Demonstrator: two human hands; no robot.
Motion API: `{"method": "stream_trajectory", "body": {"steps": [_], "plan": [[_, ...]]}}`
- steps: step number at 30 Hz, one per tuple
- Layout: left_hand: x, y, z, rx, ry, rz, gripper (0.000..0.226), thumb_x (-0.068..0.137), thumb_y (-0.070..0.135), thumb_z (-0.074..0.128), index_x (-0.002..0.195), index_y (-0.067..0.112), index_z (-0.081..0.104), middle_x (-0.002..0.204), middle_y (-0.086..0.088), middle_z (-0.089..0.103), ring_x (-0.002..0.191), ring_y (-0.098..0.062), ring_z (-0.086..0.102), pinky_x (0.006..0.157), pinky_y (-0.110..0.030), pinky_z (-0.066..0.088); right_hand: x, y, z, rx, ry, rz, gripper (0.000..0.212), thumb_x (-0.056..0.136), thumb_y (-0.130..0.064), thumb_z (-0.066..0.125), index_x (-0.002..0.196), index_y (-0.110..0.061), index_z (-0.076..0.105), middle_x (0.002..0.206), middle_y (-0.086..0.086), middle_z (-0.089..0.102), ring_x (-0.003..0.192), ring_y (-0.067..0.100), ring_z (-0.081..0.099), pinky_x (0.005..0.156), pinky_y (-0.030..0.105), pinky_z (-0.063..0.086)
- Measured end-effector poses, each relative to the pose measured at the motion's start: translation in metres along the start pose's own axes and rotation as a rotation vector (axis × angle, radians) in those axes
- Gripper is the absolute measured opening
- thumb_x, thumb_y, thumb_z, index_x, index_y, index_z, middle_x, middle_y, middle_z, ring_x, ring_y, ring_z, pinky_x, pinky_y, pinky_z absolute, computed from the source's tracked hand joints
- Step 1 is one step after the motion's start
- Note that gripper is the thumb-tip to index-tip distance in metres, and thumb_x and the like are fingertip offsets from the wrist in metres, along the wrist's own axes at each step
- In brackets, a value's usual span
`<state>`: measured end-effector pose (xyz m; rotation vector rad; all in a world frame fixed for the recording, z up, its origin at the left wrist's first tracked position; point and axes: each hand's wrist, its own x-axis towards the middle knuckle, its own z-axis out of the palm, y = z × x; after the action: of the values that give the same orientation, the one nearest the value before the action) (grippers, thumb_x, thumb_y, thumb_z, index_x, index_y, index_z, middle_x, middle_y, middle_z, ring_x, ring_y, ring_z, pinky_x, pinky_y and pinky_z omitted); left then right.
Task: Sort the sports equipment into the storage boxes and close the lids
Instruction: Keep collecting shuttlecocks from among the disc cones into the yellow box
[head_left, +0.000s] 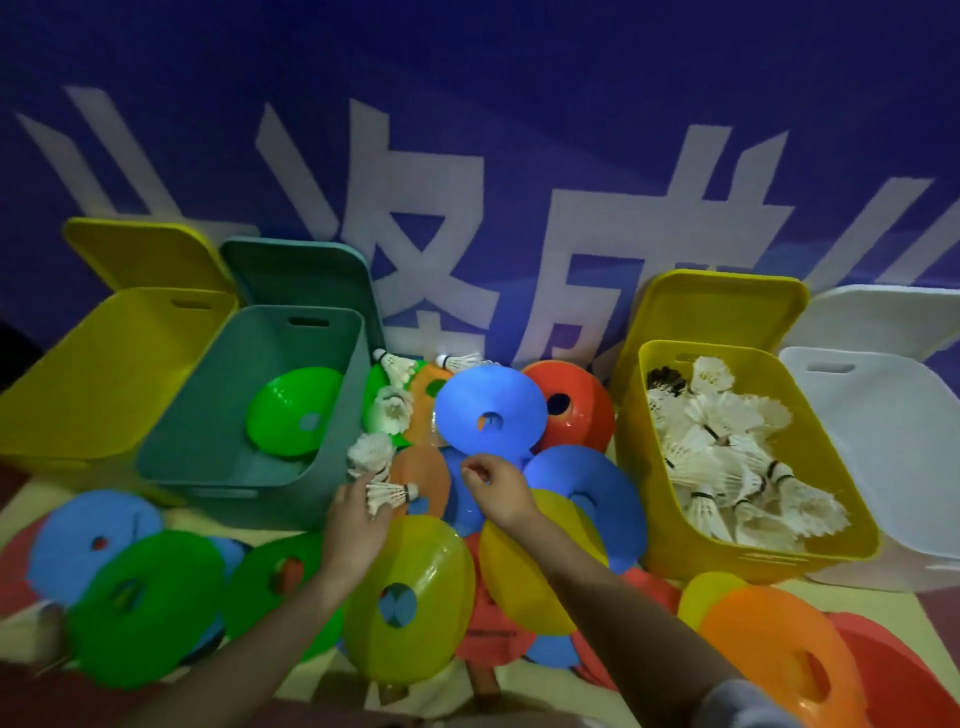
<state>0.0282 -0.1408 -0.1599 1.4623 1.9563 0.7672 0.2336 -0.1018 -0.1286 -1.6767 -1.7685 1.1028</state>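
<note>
Plastic storage boxes stand in a row against a blue banner with large white characters, all four with their lids tipped up behind them. From left to right I see a yellow box (98, 384), a teal box (249, 415) holding one green disc cone (293, 410), a second yellow box (748, 462) heaped with white feather shuttlecocks (727, 457), and a white box (883, 457) at the far right.

Between the teal box and the second yellow box, flat disc cones in blue, orange, red, yellow and green lie overlapping on the floor, and more spread toward me on both sides. A few loose shuttlecocks lie on the pile just beside the teal box.

My left hand (356, 525) reaches into the pile, its fingers curled on the feather skirt of one shuttlecock (389, 496) that lies on its side with its cork pointing right. My right hand (498, 488) hovers over a blue disc cone (491, 410) near the middle of the pile, its fingertips drawn together in a pinch; I cannot tell whether they hold anything.
</note>
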Motion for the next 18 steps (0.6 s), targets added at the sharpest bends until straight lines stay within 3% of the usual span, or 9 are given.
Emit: {"method": "stream_trajectory", "body": {"steps": [3, 6, 9, 11, 13, 15, 18], "plan": [[0.001, -0.011, 0.001, -0.098, -0.082, -0.032, 0.048, 0.09, 0.009, 0.056, 0.137, 0.012, 0.047, 0.125, -0.016, 0.051, 0.114, -0.031, 0.055, 0.098, -0.039, 0.043, 0.008, -0.015, 0.02, -0.069, -0.025, -0.033, 0.03, 0.099, -0.02, 0.049, 0.122, -0.007, 0.061, 0.112, 0.013, 0.064, 0.103, 0.027, 0.059, 0.076, 0.028, 0.04], [0.008, -0.024, 0.002, -0.097, -0.07, -0.104, 0.048, 0.091, 0.013, 0.055, 0.138, 0.014, 0.045, 0.126, -0.016, 0.05, 0.115, -0.031, 0.054, 0.099, -0.041, 0.044, 0.015, -0.028, 0.036, -0.161, -0.021, -0.123, 0.03, 0.097, -0.014, 0.049, 0.123, -0.007, 0.06, 0.108, 0.015, 0.064, 0.098, 0.028, 0.059, 0.07, 0.024, 0.034], [0.01, -0.033, 0.0, -0.086, -0.027, -0.137, 0.046, 0.093, 0.013, 0.053, 0.138, 0.01, 0.045, 0.13, -0.017, 0.051, 0.12, -0.031, 0.051, 0.1, -0.039, 0.041, 0.029, -0.038, 0.056, -0.334, -0.151, -0.234, 0.024, 0.09, -0.015, 0.05, 0.108, -0.01, 0.065, 0.109, 0.012, 0.062, 0.101, 0.03, 0.056, 0.075, 0.027, 0.041], [0.008, -0.035, -0.003, -0.08, -0.021, -0.124, 0.044, 0.094, 0.014, 0.051, 0.138, 0.011, 0.045, 0.132, -0.015, 0.05, 0.12, -0.03, 0.051, 0.098, -0.035, 0.041, 0.05, -0.037, 0.075, -0.554, -0.236, -0.265, 0.02, 0.078, -0.021, 0.054, 0.089, -0.013, 0.068, 0.097, 0.01, 0.063, 0.096, 0.032, 0.056, 0.077, 0.037, 0.048], [0.005, -0.032, -0.007, -0.074, -0.002, -0.094, 0.045, 0.095, 0.014, 0.051, 0.139, 0.014, 0.044, 0.134, -0.011, 0.048, 0.12, -0.027, 0.052, 0.095, -0.03, 0.041, 0.072, -0.032, 0.093, -0.831, -0.277, -0.234, 0.016, 0.067, -0.033, 0.065, 0.076, -0.02, 0.069, 0.083, 0.007, 0.064, 0.085, 0.031, 0.061, 0.072, 0.034, 0.05], [0.004, -0.025, -0.012, -0.079, 0.033, -0.017, 0.046, 0.094, 0.012, 0.051, 0.139, 0.015, 0.044, 0.135, -0.01, 0.047, 0.119, -0.025, 0.051, 0.092, -0.026, 0.04, 0.075, -0.037, 0.1, -0.944, -0.316, -0.164, 0.035, 0.052, -0.05, 0.073, 0.068, -0.02, 0.065, 0.071, 0.002, 0.061, 0.071, 0.026, 0.062, 0.065, 0.029, 0.049], [0.011, -0.012, -0.023, -0.046, 0.062, 0.118, 0.047, 0.092, 0.01, 0.052, 0.138, 0.017, 0.045, 0.135, -0.007, 0.045, 0.119, -0.021, 0.05, 0.094, -0.027, 0.041, 0.071, -0.043, 0.101, -1.02, -0.278, -0.277, 0.02, 0.068, -0.038, 0.067, 0.075, -0.02, 0.069, 0.079, 0.003, 0.064, 0.08, 0.028, 0.063, 0.07, 0.028, 0.046]]}}
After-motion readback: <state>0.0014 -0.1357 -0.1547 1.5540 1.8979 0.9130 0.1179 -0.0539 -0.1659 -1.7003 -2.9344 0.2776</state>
